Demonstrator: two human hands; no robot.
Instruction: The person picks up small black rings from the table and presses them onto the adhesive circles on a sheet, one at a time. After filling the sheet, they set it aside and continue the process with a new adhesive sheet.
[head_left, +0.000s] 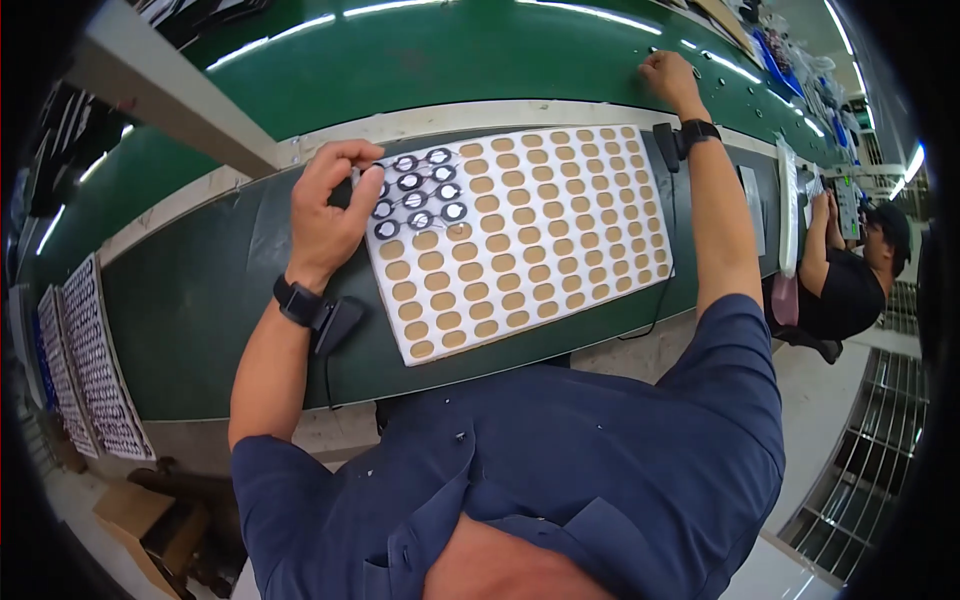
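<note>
Both ways reached, in the head view. Curled the left hand [328,205] at the upper-left corner of the white tray [499,313], beside black discs [413,201], thumb near forefinger; could not tell whether clamped on anything. Extended the right hand [670,78] well beyond, fingers bent toward the green bench [450,60], near dark rings [695,72]; could not tell if closed. Saw the tray between both forearms [722,220].

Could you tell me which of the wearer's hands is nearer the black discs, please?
The left hand, beside the black discs on the white tray; the right hand is well away, over the green bench.
</note>
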